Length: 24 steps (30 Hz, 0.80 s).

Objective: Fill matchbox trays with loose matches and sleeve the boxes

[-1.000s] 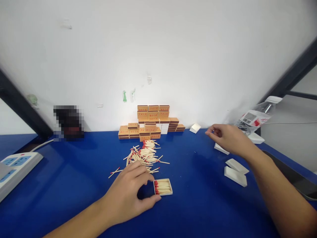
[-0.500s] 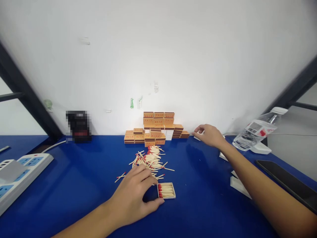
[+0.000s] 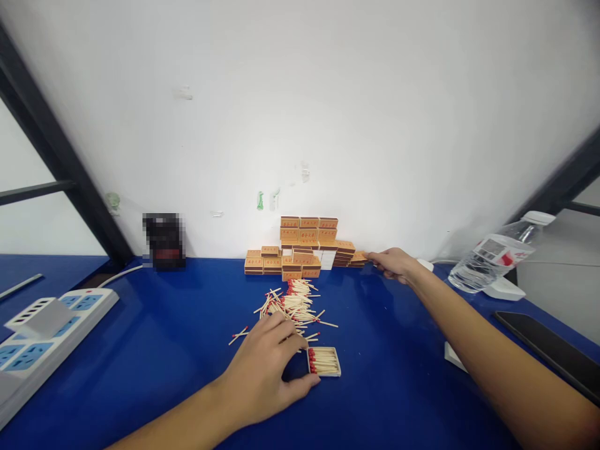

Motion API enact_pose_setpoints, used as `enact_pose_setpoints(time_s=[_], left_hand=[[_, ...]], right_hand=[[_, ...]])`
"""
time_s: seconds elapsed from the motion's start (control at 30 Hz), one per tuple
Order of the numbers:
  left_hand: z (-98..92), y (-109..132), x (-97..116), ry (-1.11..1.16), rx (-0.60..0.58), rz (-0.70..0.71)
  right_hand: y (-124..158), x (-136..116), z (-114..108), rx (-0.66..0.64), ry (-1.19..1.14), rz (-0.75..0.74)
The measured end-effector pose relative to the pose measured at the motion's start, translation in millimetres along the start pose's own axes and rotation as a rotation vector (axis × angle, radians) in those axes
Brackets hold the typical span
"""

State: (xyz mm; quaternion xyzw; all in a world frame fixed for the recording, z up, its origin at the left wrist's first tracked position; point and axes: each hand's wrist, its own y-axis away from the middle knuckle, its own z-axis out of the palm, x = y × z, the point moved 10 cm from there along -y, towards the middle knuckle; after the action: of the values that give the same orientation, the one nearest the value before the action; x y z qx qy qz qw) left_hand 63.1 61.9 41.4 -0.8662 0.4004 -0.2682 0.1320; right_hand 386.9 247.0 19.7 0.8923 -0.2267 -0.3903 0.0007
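Observation:
My left hand (image 3: pixel 269 365) rests on the blue table (image 3: pixel 154 350), thumb and fingers closed around the left end of a small open tray of red-tipped matches (image 3: pixel 325 362). A loose heap of matches (image 3: pixel 293 303) lies just beyond it. My right hand (image 3: pixel 392 262) is stretched far forward to the wall, fingers pinched on an orange matchbox (image 3: pixel 359 257) at the right end of the stacked orange matchboxes (image 3: pixel 302 247).
A white power strip (image 3: pixel 42 331) lies at the left edge. A blurred black object (image 3: pixel 163 240) stands by the wall. A water bottle (image 3: pixel 497 253) leans at the right, with a dark phone (image 3: pixel 548 350) and a white tray (image 3: pixel 454 357) near my right forearm.
My right hand has reached leftward and forward from the white trays to the right end of the matchbox stack. The left hand has kept its hold on the match tray.

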Motion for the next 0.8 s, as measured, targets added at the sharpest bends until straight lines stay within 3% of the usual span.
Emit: enact_pose_setpoints(time_s=[0.13,0.2,0.3,0.4,0.47,0.57,0.67,0.8], left_hand=[[-10.9,0,3,-0.019,0.075,0.012],[-17.6,0,0,-0.04,0.119,-0.004],[-28.6,0,-8,-0.081,0.202,-0.055],[-34.9,-1,-14,-0.069,0.248,-0.063],[-39.5,-3,-14,-0.044,0.285,-0.044],[-45.6,-3,-10,-0.022,0.339,0.021],[-46.5,-3,-7,-0.018,0.346,0.071],[-44.8,-5,-16,-0.005,0.314,0.035]], right_hand=[[29,-6,-20,0.083,-0.192,-0.119],[55,-13,-19,0.072,-0.282,-0.211],[109,-27,10,-0.084,-0.377,-0.338],[169,-51,61,-0.407,-0.492,-0.48],[197,-60,86,-0.512,-0.501,-0.523],[214,-63,105,-0.576,-0.513,-0.556],[213,-59,104,-0.58,-0.467,-0.583],[216,-56,89,-0.574,-0.066,-0.761]])
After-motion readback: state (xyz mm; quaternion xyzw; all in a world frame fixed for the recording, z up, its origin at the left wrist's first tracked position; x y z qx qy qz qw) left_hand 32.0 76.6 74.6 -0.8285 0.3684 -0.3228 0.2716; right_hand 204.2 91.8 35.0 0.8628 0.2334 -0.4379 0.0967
